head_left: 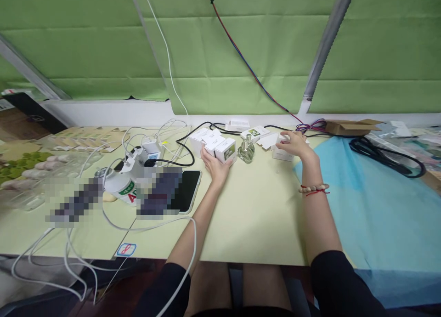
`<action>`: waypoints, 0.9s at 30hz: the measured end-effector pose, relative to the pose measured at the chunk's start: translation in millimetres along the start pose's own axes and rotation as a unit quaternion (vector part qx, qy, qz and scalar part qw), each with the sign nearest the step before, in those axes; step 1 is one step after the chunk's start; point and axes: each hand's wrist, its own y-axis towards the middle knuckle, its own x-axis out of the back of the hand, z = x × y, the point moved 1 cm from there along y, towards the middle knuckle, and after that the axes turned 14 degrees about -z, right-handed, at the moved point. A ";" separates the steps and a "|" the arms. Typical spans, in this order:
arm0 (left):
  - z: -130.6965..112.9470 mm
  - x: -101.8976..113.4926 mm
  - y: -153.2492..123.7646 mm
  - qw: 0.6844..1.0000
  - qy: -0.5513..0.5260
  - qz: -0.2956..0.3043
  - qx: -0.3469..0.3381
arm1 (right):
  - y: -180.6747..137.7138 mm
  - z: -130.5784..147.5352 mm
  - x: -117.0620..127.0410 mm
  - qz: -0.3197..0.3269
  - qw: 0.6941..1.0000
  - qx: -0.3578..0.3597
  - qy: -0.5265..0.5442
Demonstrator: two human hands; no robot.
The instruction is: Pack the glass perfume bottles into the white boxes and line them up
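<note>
A small white box with a green picture on its side (230,150) sits in the grip of my left hand (217,167), its fingers bent around the lower left. More white boxes (206,140) are pressed against it on the left and behind. Just right of this hand a clear glass bottle with a narrow neck (246,152) stands upright on the table. My right hand (295,144) is bent over another white box (283,155), thumb and fingers at its top; its flap (267,141) hangs open to the left. What is inside that box is hidden.
Behind the bottle lie a flat white box with a green picture (255,133) and a black cable. At left are phones (186,191), a white bottle (119,187), power strips and looping white cables. Blue cloth (358,216) covers the right side, with a coiled black cable (386,156).
</note>
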 end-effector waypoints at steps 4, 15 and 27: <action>-0.5 12.9 18.8 0.995 0.006 -0.009 -0.095 | 0.1 5.2 5.1 -0.009 0.999 0.032 0.020; 4.7 18.2 35.0 0.981 0.058 0.052 -0.179 | -8.5 23.9 14.4 -0.014 0.996 0.069 0.047; -1.2 21.1 31.4 0.988 -0.001 0.016 -0.157 | -4.9 21.1 11.2 -0.019 0.994 0.094 0.050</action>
